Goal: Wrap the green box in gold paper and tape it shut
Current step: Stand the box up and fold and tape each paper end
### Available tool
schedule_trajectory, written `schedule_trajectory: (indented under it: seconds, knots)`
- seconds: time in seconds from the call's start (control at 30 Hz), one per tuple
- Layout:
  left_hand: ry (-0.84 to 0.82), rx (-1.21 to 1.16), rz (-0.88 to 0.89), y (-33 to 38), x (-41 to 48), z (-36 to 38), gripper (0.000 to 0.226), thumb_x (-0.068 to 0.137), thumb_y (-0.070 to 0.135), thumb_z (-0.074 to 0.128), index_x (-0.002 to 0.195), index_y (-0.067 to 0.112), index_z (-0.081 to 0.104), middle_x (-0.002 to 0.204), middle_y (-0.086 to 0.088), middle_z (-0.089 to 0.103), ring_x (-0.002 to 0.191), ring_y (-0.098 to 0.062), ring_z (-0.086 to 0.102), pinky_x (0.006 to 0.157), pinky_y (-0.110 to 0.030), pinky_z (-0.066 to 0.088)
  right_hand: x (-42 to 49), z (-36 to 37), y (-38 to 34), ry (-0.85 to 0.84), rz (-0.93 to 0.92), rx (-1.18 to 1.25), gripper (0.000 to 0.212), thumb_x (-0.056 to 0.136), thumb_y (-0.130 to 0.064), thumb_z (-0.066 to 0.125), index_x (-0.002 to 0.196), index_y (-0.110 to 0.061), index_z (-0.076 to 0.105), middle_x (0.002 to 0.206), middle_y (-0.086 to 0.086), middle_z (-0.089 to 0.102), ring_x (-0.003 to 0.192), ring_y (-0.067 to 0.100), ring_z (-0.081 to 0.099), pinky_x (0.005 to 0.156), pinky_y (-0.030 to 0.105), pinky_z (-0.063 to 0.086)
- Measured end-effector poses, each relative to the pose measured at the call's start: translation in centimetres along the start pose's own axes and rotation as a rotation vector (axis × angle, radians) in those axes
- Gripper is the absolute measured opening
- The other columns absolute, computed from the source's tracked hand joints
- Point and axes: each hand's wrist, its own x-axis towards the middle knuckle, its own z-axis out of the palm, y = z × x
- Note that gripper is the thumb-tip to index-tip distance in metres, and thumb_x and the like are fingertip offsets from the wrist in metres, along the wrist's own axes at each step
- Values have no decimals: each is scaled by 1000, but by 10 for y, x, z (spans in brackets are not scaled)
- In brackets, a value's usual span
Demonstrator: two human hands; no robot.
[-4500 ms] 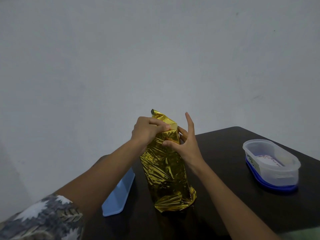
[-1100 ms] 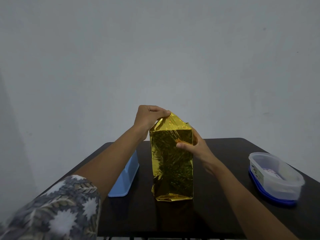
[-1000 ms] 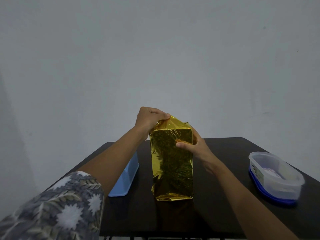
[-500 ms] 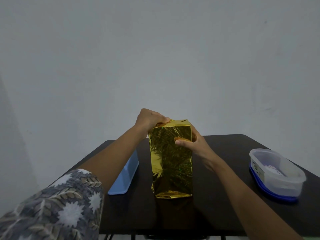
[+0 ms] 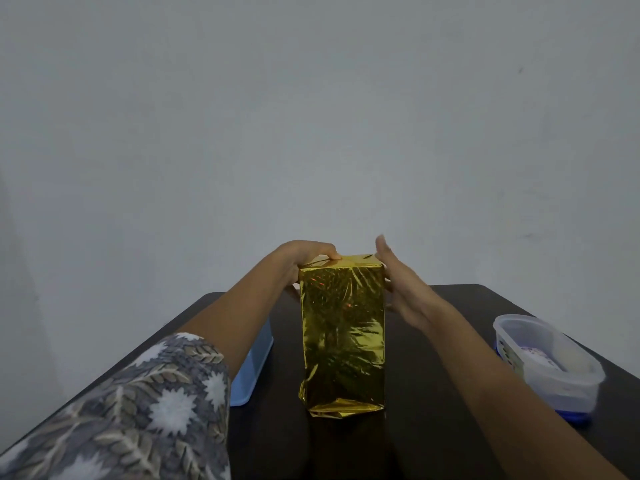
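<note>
The box stands upright in the middle of the dark table (image 5: pixel 450 427), fully covered in shiny gold paper (image 5: pixel 343 334); no green shows. My left hand (image 5: pixel 304 258) grips the top left corner, its thumb pressing the folded paper flat onto the top face. My right hand (image 5: pixel 403 289) is flat with fingers straight, resting along the box's right side near the top and holding nothing. The paper bunches loosely at the bottom edge. No tape is visible.
A light blue tray (image 5: pixel 254 362) lies left of the box, partly behind my left forearm. A clear plastic tub (image 5: pixel 547 362) on a blue lid sits at the right edge of the table. A plain grey wall is behind.
The raised top flap of gold paper was folded down flat onto the box. My right hand let go of the front edge and opened flat against the right side.
</note>
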Motion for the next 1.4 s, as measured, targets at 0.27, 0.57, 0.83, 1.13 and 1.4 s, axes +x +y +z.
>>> schedule_trajectory:
  seconds: [0.27, 0.57, 0.83, 1.13, 1.4]
  knots:
    - [15, -39, -2, -6, 8, 1, 28, 82, 27, 66, 95, 3, 59, 83, -10, 61, 66, -21, 59, 54, -23, 53, 15, 31, -35, 247, 195, 159, 29, 73, -10, 77, 95, -1, 61, 88, 15, 65, 78, 26, 64, 67, 36, 55]
    - [314, -261, 173, -75, 15, -41, 34, 85, 40, 64, 99, 9, 63, 98, -8, 65, 93, -25, 62, 85, -40, 47, 27, 31, -21, 381, 161, 208, 60, 54, -14, 87, 106, 0, 61, 104, 19, 65, 93, 33, 66, 77, 46, 57]
    - [374, 99, -172, -169, 3, -85, 28, 82, 25, 71, 81, 1, 57, 79, -14, 57, 61, -21, 53, 54, -31, 43, 19, 35, -25, 415, 136, 191, 50, 61, -13, 84, 104, 1, 63, 99, 15, 67, 76, 25, 67, 55, 33, 59]
    - [226, -238, -277, -157, -3, -82, 15, 85, 7, 67, 77, 3, 56, 84, -10, 58, 76, -24, 58, 86, -51, 51, 26, 31, -20, 424, 112, 182, 69, 52, -20, 88, 113, -2, 61, 113, 15, 64, 102, 30, 63, 83, 45, 55]
    - [221, -398, -284, -145, -5, -62, 14, 85, 11, 66, 96, 6, 59, 87, -5, 59, 73, -21, 59, 86, -62, 47, 41, 24, -11, 459, 71, 194, 109, 12, -33, 82, 115, -6, 61, 115, 13, 64, 101, 29, 63, 84, 43, 55]
